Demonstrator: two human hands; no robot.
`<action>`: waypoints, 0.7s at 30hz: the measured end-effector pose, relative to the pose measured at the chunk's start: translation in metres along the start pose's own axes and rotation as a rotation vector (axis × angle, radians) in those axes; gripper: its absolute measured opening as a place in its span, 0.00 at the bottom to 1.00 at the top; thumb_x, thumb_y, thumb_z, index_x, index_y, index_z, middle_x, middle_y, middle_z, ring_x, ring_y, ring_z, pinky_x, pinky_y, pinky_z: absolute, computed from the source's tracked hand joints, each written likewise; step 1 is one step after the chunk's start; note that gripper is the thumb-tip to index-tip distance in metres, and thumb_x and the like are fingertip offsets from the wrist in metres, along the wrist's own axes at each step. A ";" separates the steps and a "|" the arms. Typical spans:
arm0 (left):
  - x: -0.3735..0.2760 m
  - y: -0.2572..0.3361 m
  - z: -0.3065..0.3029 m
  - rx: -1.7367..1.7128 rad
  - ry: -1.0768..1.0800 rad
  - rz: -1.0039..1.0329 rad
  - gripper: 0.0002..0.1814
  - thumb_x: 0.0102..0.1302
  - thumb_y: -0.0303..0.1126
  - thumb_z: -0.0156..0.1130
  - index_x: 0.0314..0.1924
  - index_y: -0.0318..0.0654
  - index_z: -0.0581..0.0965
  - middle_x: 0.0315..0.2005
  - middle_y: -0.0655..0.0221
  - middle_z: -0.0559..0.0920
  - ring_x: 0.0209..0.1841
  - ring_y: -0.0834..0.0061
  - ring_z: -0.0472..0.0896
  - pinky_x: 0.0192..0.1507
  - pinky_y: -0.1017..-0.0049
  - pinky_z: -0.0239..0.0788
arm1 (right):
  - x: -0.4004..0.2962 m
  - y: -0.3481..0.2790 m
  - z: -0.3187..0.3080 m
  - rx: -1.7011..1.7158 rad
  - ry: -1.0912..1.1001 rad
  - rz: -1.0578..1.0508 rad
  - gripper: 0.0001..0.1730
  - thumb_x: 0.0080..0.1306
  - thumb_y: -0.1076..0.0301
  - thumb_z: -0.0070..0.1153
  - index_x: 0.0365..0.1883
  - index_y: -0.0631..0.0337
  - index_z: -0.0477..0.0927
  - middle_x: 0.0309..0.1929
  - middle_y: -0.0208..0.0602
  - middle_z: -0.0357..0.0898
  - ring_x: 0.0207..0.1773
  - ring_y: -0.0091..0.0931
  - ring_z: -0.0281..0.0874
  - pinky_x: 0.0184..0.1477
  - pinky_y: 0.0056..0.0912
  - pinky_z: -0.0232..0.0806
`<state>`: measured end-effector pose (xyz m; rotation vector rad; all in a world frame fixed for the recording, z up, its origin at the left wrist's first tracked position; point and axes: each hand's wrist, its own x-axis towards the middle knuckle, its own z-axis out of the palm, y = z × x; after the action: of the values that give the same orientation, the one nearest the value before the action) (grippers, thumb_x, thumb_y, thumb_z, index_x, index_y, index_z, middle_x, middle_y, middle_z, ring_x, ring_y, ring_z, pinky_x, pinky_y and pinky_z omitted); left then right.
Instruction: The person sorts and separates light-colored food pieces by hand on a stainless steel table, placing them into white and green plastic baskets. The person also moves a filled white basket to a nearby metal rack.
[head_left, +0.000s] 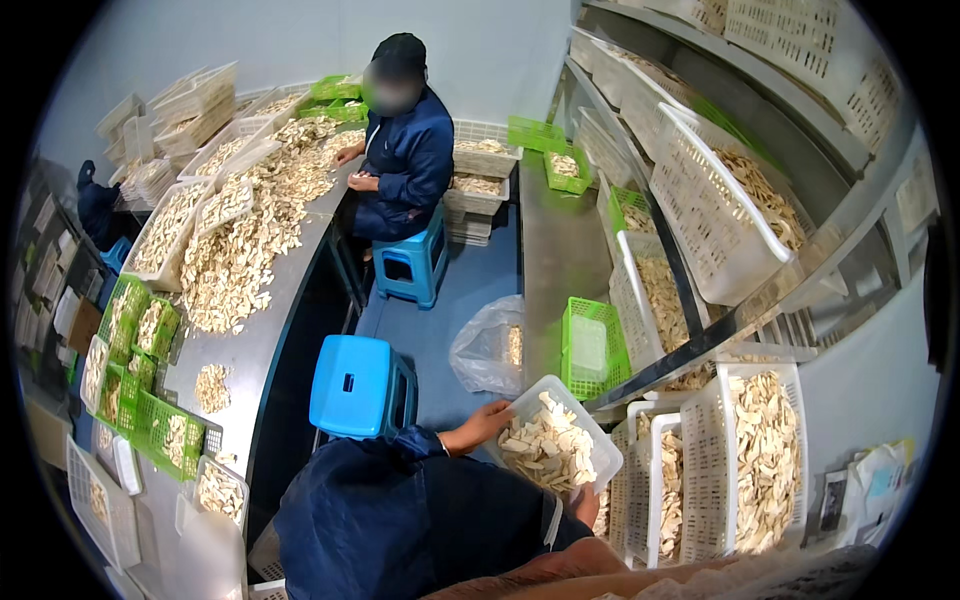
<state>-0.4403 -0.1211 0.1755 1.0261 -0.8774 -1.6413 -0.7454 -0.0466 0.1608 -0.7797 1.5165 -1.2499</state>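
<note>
A translucent plastic tub (604, 448) holding pale dried slices (547, 442), possibly mushroom, is held between my two hands. My left hand (482, 426) grips its far left rim. At the near right side, my right hand (586, 505) is on the tub's edge, its fingers partly hidden. The tub is above the floor, beside the end of a metal bench (551, 262). Just beyond it, a green plastic basket (621, 352) with a translucent container (589, 345) inside sits on that bench. White perforated crates (709, 465) of similar slices stand to the right of my right hand.
A blue stool (350, 382) and a clear plastic bag (480, 345) are on the floor. A co-worker (411, 150) sits at the steel table (225, 352), which bears heaped slices and green baskets (161, 427). Metal shelving (675, 375) with crates overhangs the right.
</note>
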 end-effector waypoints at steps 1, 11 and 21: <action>-0.001 0.003 0.002 -0.010 -0.010 -0.020 0.18 0.79 0.40 0.54 0.57 0.33 0.77 0.45 0.73 0.82 0.47 0.82 0.77 0.51 0.77 0.70 | 0.000 0.001 -0.002 -0.017 0.009 -0.006 0.21 0.72 0.56 0.49 0.48 0.68 0.79 0.34 0.30 0.74 0.34 0.24 0.69 0.38 0.30 0.64; 0.005 0.021 0.009 0.070 -0.030 -0.081 0.16 0.79 0.38 0.52 0.56 0.34 0.77 0.46 0.70 0.83 0.47 0.80 0.78 0.51 0.74 0.70 | 0.006 -0.007 -0.013 -0.146 -0.024 0.189 0.22 0.74 0.57 0.49 0.57 0.65 0.75 0.36 0.31 0.78 0.37 0.27 0.77 0.39 0.32 0.70; 0.027 0.057 0.024 0.002 -0.038 -0.040 0.13 0.77 0.34 0.52 0.53 0.34 0.78 0.42 0.72 0.83 0.45 0.82 0.78 0.49 0.78 0.70 | -0.014 -0.068 0.015 0.165 -0.052 -0.069 0.28 0.76 0.59 0.51 0.68 0.64 0.67 0.53 0.35 0.77 0.51 0.25 0.75 0.53 0.31 0.70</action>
<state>-0.4470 -0.1607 0.2304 1.0223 -0.8890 -1.6986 -0.7343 -0.0570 0.2300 -0.7553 1.3361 -1.3768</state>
